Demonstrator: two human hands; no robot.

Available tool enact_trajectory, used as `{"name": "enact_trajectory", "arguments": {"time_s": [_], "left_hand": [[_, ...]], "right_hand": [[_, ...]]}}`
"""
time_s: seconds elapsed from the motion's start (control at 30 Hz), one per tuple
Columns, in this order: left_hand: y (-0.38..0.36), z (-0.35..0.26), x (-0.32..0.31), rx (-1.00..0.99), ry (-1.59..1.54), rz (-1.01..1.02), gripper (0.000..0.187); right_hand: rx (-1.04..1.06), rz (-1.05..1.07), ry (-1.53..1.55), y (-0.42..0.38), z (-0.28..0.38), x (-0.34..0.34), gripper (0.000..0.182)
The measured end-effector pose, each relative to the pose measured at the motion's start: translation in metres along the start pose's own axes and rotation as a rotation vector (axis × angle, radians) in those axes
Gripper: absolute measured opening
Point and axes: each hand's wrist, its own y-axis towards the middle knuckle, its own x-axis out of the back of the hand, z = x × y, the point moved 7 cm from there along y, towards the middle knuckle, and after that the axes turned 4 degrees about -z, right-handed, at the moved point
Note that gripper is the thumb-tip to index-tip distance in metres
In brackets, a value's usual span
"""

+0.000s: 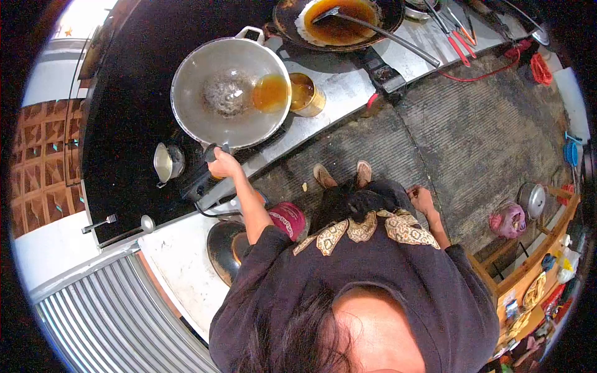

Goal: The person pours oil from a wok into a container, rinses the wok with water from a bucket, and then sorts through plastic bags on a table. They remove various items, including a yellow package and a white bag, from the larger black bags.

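Note:
My left hand (225,163) is closed around the near handle of a wide metal wok (196,93), with dark material at the grip. The wok tilts to the right, and amber oil (268,93) pools on that side. Right against this rim stands a gold-coloured tin (316,102) with brown liquid inside. My right hand (422,199) hangs low beside my dark shorts, fingers loosely bent and nothing visible in them.
A dark wok (283,28) of brown oil with a long-handled spatula (398,42) sits at the back. Red-handled tongs (459,50) lie to its right. A small pot (169,163) and a ladle (147,224) are on the left; a pink bag (509,221) rests on the floor at right.

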Motion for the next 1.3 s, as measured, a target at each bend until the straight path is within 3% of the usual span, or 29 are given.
{"name": "enact_trajectory", "arguments": {"time_s": [0.2,0.3,0.37,0.5,0.6,0.8,0.9,1.3], "left_hand": [[0.000,0.003,-0.002,0.029,-0.052,0.018,0.044],[-0.003,-0.012,0.007,-0.109,0.022,-0.068,0.029],[-0.004,-0.016,0.009,-0.080,-0.002,-0.047,0.029],[-0.006,-0.024,0.012,-0.043,-0.015,-0.046,0.028],[-0.009,-0.026,0.012,0.043,-0.039,0.005,0.044],[-0.010,-0.035,0.010,0.018,-0.082,0.005,0.043],[-0.015,-0.054,0.017,-0.094,0.010,-0.074,0.028],[-0.020,-0.066,0.014,-0.113,0.034,-0.057,0.030]], "right_hand": [[-0.073,0.008,0.026,-0.001,-0.003,0.001,0.022],[-0.056,-0.029,0.056,0.000,-0.007,-0.001,0.024],[-0.009,-0.048,0.049,0.007,-0.032,-0.019,0.025],[-0.060,-0.026,0.040,0.003,-0.017,-0.012,0.025],[-0.050,-0.009,0.068,0.002,-0.005,-0.008,0.023],[-0.071,0.003,0.076,0.001,0.011,-0.006,0.023],[-0.017,-0.010,0.156,0.000,0.013,-0.006,0.023],[-0.042,0.046,0.043,0.009,0.014,-0.011,0.021]]}}
